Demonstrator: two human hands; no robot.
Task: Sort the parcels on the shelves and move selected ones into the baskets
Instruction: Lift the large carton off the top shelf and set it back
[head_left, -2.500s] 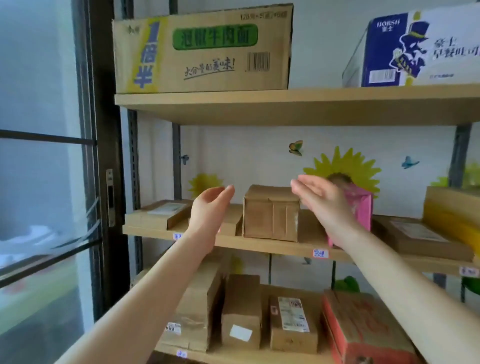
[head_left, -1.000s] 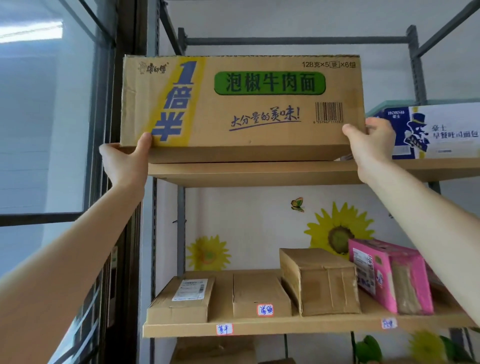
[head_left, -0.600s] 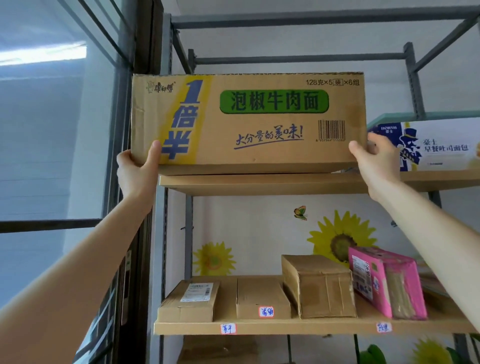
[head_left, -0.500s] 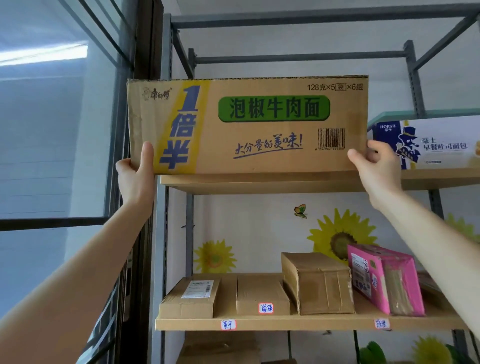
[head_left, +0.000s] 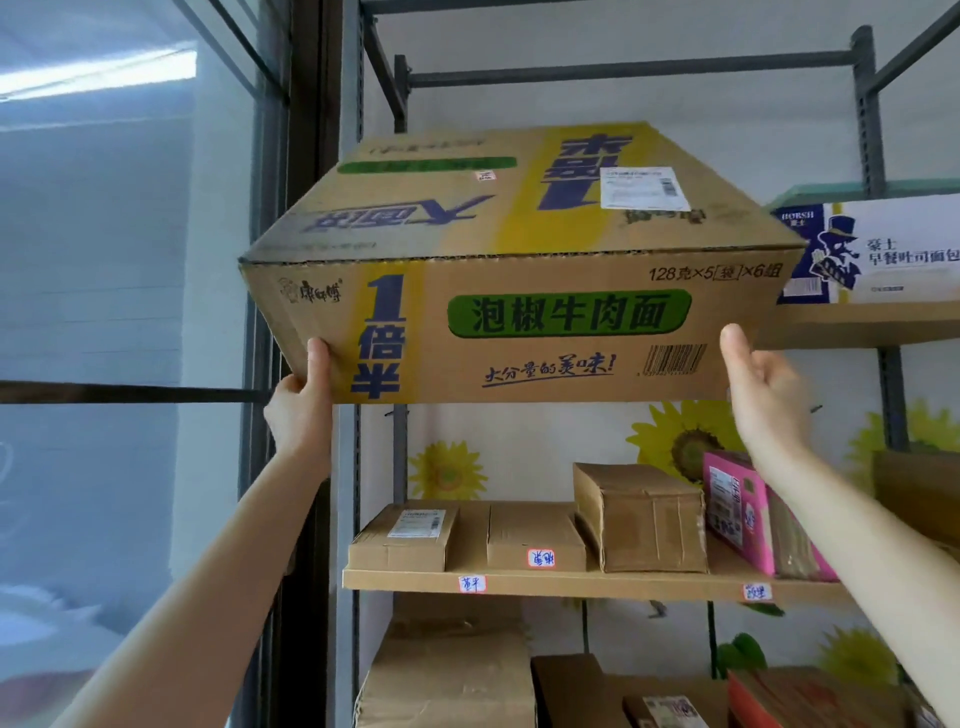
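The big cardboard box (head_left: 519, 317) is up in the air in front of the top shelf (head_left: 862, 325), between both hands. It is tilted so that its top side, with a white label, can be seen. Whether its back edge touches that shelf, I cannot tell. The left hand (head_left: 301, 410) grips the lower left corner, with the thumb on the printed front and the other fingers hidden under the box. The right hand (head_left: 763, 395) holds the lower right corner, thumb up along the front edge and fingers curled at the end side. A white and blue box (head_left: 893, 249) stands on the top shelf just beside it at the right. On the middle shelf (head_left: 571, 584) below are a flat box with a label (head_left: 402, 540), a brown box (head_left: 644, 514) and a pink box (head_left: 737, 512).
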